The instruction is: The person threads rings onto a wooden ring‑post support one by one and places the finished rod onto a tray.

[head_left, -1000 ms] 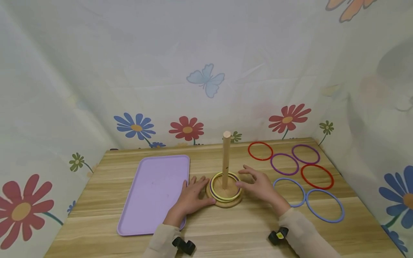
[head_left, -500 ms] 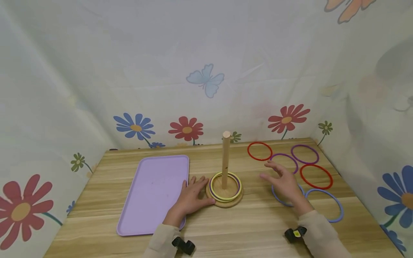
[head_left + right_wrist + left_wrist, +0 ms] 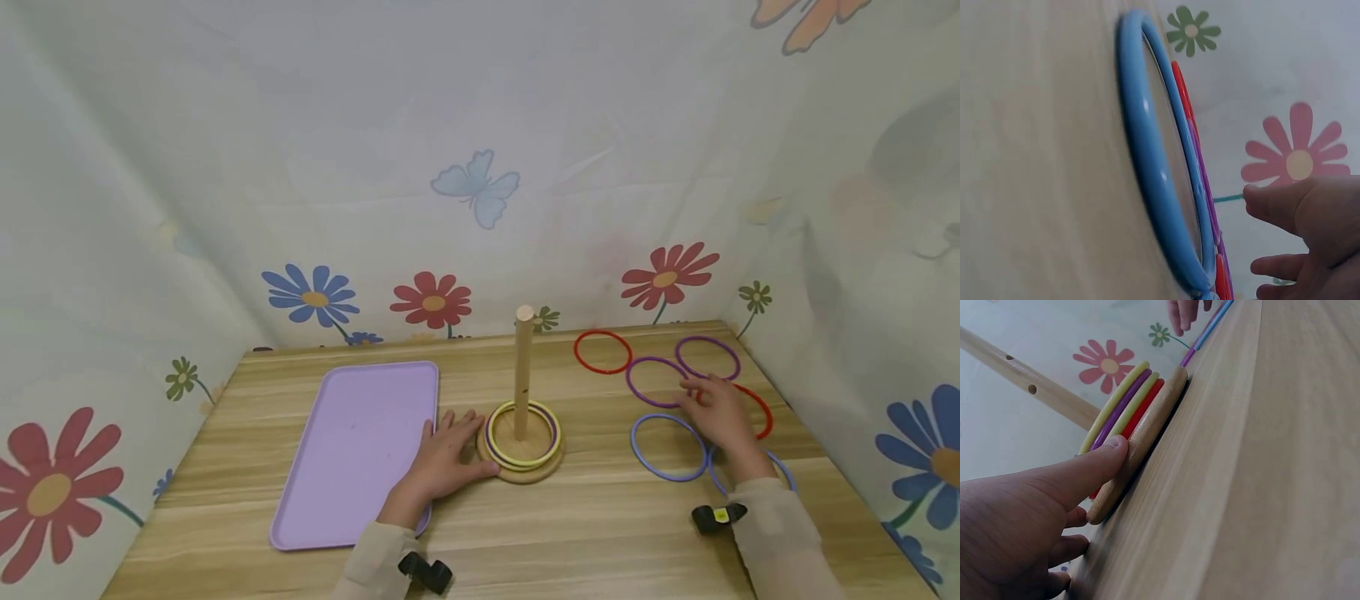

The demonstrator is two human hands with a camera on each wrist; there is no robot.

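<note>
A wooden ring-toss stand has an upright peg on a round base. Around the peg, from the top, lie a yellow ring, a purple ring, another yellow ring and a red ring. My left hand rests beside the base, thumb on its edge and fingers spread against its side. Over on the right, my right hand hovers above a red ring, thumb and fingers apart, holding nothing. That hand hides part of this ring and of a blue ring.
A second blue ring, a purple ring, another purple ring and a red ring lie on the table's right side. At left lies a lilac tray, its right edge near my left forearm. Patterned cloth stands behind.
My right hand has left the stand's right side and moved across to the right, over the loose rings. The left hand has stayed at the base.
</note>
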